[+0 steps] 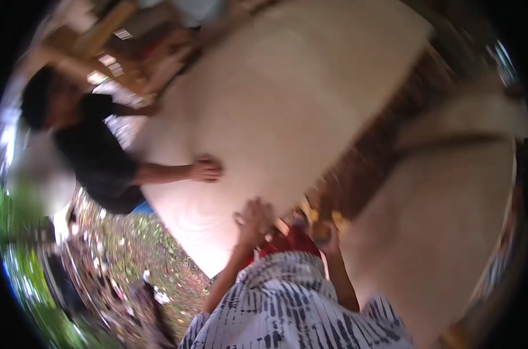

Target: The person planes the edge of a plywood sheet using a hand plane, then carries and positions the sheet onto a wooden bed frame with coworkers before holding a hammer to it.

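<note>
A large pale sheet of plywood (287,110) spreads out in front of me. My left hand (256,220) lies on its near edge, fingers spread and thumb out to the side. Close to my waist, my right hand (326,237) is beside the gap at the sheet's right edge. Motion blur smears its fingers, and whether it holds anything is unclear. Small yellow pieces (340,222) show just beyond that hand.
A person in a dark shirt (95,151) stands at the left, one hand (207,169) on the plywood. Another pale panel (432,232) lies to my right, past a dark brown gap (374,157). Leafy ground (153,250) shows lower left; blurred timber (104,29) upper left.
</note>
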The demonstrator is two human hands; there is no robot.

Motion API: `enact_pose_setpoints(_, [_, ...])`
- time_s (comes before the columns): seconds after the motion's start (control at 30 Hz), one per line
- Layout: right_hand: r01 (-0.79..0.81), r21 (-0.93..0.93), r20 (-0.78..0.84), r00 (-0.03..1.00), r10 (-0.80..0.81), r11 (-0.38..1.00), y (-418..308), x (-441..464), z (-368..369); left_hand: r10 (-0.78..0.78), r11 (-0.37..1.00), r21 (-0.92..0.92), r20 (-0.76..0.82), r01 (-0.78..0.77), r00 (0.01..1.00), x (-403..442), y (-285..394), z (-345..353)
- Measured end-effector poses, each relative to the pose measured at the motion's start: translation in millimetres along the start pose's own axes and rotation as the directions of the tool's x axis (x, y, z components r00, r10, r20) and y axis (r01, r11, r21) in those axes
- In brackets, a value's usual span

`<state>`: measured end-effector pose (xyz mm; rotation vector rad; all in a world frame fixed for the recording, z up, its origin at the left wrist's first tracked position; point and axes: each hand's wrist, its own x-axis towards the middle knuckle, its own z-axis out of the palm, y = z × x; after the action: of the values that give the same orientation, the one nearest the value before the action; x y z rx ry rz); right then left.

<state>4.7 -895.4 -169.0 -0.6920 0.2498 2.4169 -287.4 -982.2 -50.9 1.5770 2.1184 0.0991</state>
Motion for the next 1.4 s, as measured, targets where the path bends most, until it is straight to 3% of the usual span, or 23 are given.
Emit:
enact_pose_setpoints(0.03, [0.06,-0.079,-0.022,0.998,-0.062,0.995,-1,3,18,-0.015,0.996,-0.09,-0.043,0.011,0.999,7,-1,-4])
enact_pose_setpoints(0.1, [0.234,-0.123,-0.232,0.938,-0.257,0.964,-6,22,34,-0.023,0.998,-0.055,-0.09,0.018,0.996,23,4,-15])
enact_pose_setpoints(0.2, [0.392,-0.177,-0.316,0.846,-0.429,0.903,-15,71,28,0.077,0.99,0.128,-0.102,-0.064,0.992,77,3,-27])
enact_pose_setpoints(0.3, [0.553,-0.486,-0.32,0.608,-0.727,0.676,-10,97,83,0.254,0.926,0.332,-0.203,-0.178,0.946,149,-19,-52])
enact_pose_setpoints(0.33, [0.537,-0.485,-0.345,0.607,-0.716,0.69,-19,97,97,0.245,0.927,0.329,-0.177,-0.178,0.953,164,-22,-54])
enact_pose_setpoints(0.4, [0.559,-0.627,-0.207,0.552,-0.808,0.543,-52,99,128,0.155,0.981,0.169,-0.361,-0.099,0.92,183,-16,-59])
enact_pose_setpoints(0.43, [0.551,-0.629,-0.22,0.551,-0.805,0.548,-69,108,138,0.153,0.981,0.166,-0.348,-0.1,0.925,182,-15,-60])
enact_pose_setpoints(0.5, [0.318,-0.839,-0.319,0.371,-0.872,0.442,-96,118,146,0.158,0.97,0.228,-0.324,-0.086,0.933,176,-13,-64])
enact_pose_setpoints(0.6, [0.219,-0.913,-0.258,0.343,-0.903,0.344,-176,129,138,0.178,0.958,0.272,-0.307,-0.093,0.935,178,-24,-54])
enact_pose_setpoints(0.67, [0.352,-0.86,-0.228,0.383,-0.895,0.37,-186,132,223,0.186,0.959,0.263,-0.317,-0.102,0.93,170,-27,-53])
enact_pose_setpoints(0.7, [0.38,-0.895,-0.08,0.38,-0.922,0.234,-204,152,193,0.164,0.968,0.233,-0.301,-0.094,0.939,165,-26,-55])
enact_pose_setpoints(0.73, [0.337,-0.908,-0.093,0.42,-0.903,0.25,-205,147,206,0.146,0.977,0.196,-0.316,-0.086,0.938,165,-18,-70])
enact_pose_setpoints(0.83, [0.318,-0.907,-0.14,0.388,-0.911,0.275,-178,150,190,0.133,0.985,0.146,-0.328,-0.09,0.935,155,-12,-74])
enact_pose_setpoints(0.9, [0.069,-0.997,0.058,0.218,-0.974,-0.043,-140,167,124,0.149,0.978,0.191,-0.335,-0.088,0.93,140,-18,-70])
enact_pose_setpoints(0.97, [-0.049,-0.992,-0.123,0.322,-0.939,0.113,-86,114,166,0.212,0.963,0.234,-0.348,-0.134,0.913,150,-13,-52])
enact_pose_setpoints(1.03, [-0.014,-0.985,-0.166,0.322,-0.932,0.17,-36,94,177,0.22,0.964,0.222,-0.365,-0.145,0.904,149,-8,-54])
enact_pose_setpoints(1.1, [0.327,-0.944,0.062,0.283,-0.957,0.036,15,89,153,0.281,0.946,0.254,-0.345,-0.199,0.896,147,-7,-51])
enact_pose_setpoints(1.17, [0.465,-0.885,0.134,0.311,-0.941,0.027,77,81,131,0.294,0.948,0.241,-0.406,-0.209,0.865,148,-17,-40])
enact_pose_setpoints(1.2, [0.543,-0.836,0.227,0.198,-0.954,-0.086,105,79,124,0.31,0.943,0.249,-0.408,-0.222,0.859,152,-19,-39])
enact_pose_setpoints(1.23, [0.549,-0.832,0.221,0.189,-0.957,-0.084,121,83,120,0.341,0.928,0.288,-0.404,-0.236,0.849,154,-21,-37])
enact_pose_setpoints(1.3, [0.376,-0.926,0.15,0.3,-0.942,-0.028,151,59,115,0.302,0.936,0.288,-0.355,-0.204,0.885,136,-25,-30])
enact_pose_setpoints(1.33, [0.434,-0.894,0.043,0.332,-0.942,0.112,148,60,122,0.311,0.933,0.286,-0.329,-0.22,0.892,130,-26,-33])
enact_pose_setpoints(1.4, [0.479,-0.878,0.121,0.236,-0.964,0.007,110,88,118,0.351,0.921,0.297,-0.347,-0.253,0.87,151,-25,-36])
